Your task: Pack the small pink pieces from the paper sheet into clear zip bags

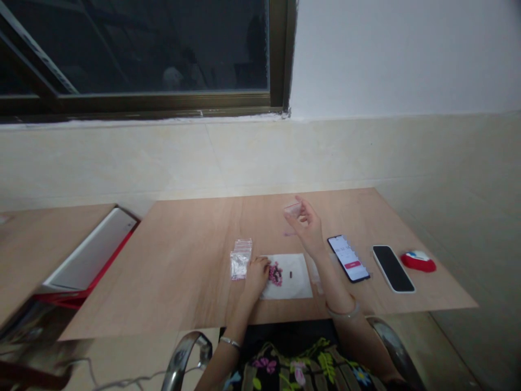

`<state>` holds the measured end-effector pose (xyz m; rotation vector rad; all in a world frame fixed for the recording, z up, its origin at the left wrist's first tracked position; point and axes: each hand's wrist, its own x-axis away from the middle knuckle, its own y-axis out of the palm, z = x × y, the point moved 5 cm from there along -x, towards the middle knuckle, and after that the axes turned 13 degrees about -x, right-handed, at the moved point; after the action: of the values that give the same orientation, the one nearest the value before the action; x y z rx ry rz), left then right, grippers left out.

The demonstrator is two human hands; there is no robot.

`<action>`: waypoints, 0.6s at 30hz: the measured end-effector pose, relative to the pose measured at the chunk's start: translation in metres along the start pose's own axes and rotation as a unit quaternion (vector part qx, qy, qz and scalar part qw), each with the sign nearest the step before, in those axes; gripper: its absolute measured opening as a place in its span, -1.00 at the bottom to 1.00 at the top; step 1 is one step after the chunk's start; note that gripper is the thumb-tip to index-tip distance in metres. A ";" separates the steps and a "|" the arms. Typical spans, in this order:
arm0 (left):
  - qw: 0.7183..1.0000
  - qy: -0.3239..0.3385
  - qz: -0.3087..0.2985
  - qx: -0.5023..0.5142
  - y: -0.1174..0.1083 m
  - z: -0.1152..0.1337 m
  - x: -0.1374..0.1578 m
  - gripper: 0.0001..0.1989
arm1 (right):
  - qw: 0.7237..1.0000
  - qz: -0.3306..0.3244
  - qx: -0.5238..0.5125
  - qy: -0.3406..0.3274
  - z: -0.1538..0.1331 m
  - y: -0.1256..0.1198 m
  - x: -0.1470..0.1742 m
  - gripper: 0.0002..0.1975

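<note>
My right hand is raised over the far middle of the table, with a small clear plastic bag pinched between thumb and fingers. On the near side, my left hand rests at the left edge of a white sheet of paper. Its fingers are bent together beside a pile of small pink and dark beads, and anything between them is too small to make out. A single small dark piece lies right of the pile. Left of my left hand is a stack of clear zip bags.
Right of my right forearm lie a phone with a lit screen, a dark-screened phone and a red and white object. A clear plastic piece sits by the paper. Behind the wooden table is a tiled wall.
</note>
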<state>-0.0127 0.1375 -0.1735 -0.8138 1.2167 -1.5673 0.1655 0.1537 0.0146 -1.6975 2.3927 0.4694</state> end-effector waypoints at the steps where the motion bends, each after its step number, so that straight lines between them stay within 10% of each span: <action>1: 1.000 0.006 -0.001 -0.007 -0.001 0.002 0.001 -0.75 | 1.000 0.000 -0.001 0.008 0.003 0.001 0.000 -0.39; 18: 0.994 0.009 0.039 0.101 0.005 0.012 0.003 -0.81 | 0.999 0.014 0.010 0.032 0.015 0.003 0.012 -0.32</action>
<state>-0.0011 0.1308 -0.1747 -0.6154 1.0685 -1.6077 0.1578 0.1492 -0.0026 -1.6959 2.4603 0.3992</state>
